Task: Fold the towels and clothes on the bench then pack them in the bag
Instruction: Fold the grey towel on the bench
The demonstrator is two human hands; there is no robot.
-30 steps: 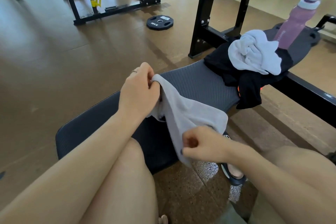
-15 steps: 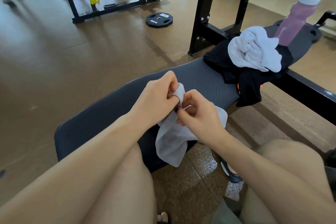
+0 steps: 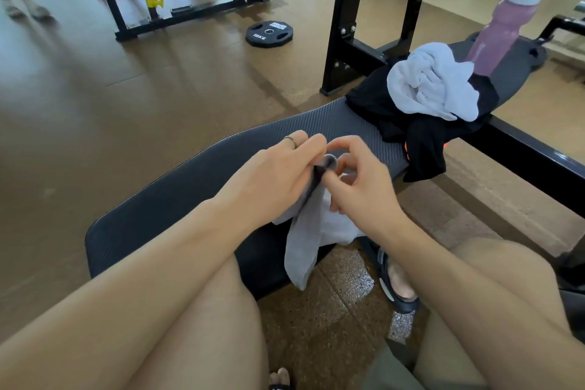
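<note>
A small grey towel (image 3: 311,233) hangs doubled over the near edge of the black bench (image 3: 177,203). My left hand (image 3: 272,174) pinches its top corners together above the bench pad. My right hand (image 3: 361,180) is right beside it, fingers curled at the same corners, thumb and forefinger pinching the cloth. Farther along the bench lies a crumpled white towel (image 3: 433,82) on top of a heap of black clothes (image 3: 421,139). No bag is in view.
A pink water bottle (image 3: 503,22) stands on the bench's far end. A black upright frame (image 3: 345,19) rises behind the bench. A 10 kg weight plate (image 3: 269,33) lies on the brown floor. My knees and a sandalled foot (image 3: 397,282) are below.
My right hand came up from the towel's lower corner to meet my left hand, doubling the towel. Both hands now sit together slightly farther along the bench.
</note>
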